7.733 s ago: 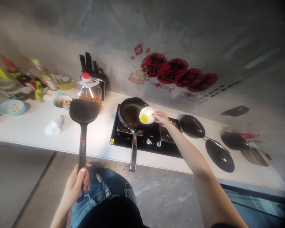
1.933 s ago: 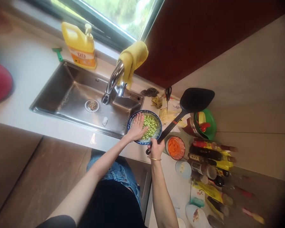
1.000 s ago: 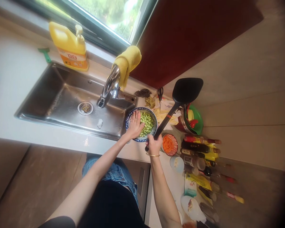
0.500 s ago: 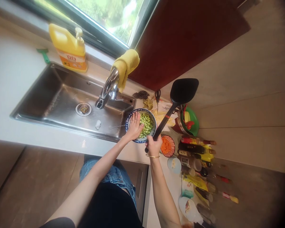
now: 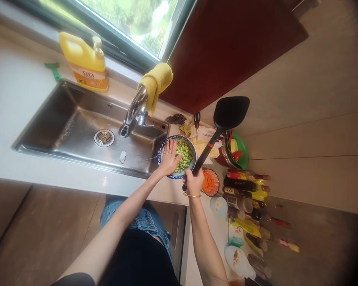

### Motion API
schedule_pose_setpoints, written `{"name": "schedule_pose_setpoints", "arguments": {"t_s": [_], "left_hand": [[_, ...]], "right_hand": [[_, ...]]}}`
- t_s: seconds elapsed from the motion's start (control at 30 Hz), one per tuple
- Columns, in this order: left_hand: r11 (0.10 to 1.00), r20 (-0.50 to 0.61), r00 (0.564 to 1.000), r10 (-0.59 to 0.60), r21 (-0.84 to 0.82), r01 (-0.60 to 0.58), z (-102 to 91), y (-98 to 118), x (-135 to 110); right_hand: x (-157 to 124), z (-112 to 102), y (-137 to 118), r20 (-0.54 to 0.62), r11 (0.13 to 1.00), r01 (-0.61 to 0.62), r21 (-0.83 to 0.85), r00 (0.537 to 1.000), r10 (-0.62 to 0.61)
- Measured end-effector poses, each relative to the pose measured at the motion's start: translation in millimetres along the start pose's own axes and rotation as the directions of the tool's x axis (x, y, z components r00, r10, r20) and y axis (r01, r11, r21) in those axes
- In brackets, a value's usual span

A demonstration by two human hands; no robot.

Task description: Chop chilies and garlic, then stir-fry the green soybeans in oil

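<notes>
A blue-and-white bowl (image 5: 192,167) of green beans (image 5: 184,155) is held tilted over the right end of the sink, and a thin trickle of water runs from its left rim. My left hand (image 5: 168,159) lies flat across the bowl's left side, fingers stretched out over the beans. With my right hand (image 5: 193,182) I grip the handle of a black spatula (image 5: 231,113), its blade pointing up and away. That hand's thumb also presses on the bowl's near right rim; its other fingers are partly hidden.
The steel sink (image 5: 80,119) has a white scrap (image 5: 123,157) in it. Above it arches a faucet (image 5: 134,111) draped with a yellow cloth (image 5: 156,83). A yellow detergent jug (image 5: 85,63) stands behind. On the right are a bowl of orange pieces (image 5: 210,182) and several bottles (image 5: 240,186).
The water trickle at the bowl's left rim looks slightly different. Both hands, the bowl and the spatula keep nearly the same places; the view has shifted slightly.
</notes>
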State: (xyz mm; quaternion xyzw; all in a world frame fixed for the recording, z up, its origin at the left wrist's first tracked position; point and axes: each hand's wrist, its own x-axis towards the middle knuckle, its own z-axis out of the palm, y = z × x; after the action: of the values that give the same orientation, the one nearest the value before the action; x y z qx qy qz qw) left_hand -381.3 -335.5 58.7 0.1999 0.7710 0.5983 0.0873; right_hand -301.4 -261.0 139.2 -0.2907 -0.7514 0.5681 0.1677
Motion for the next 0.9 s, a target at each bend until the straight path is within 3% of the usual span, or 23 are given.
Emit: {"name": "schedule_pose_setpoints", "arguments": {"t_s": [0.9], "left_hand": [[0.999,-0.040,0.999,-0.011,-0.046,0.009,12.0,3.5,4.7]], "right_hand": [[4.4,-6.2,-6.6,0.021,0.998,0.018,-0.057,1.000,-0.016]]}}
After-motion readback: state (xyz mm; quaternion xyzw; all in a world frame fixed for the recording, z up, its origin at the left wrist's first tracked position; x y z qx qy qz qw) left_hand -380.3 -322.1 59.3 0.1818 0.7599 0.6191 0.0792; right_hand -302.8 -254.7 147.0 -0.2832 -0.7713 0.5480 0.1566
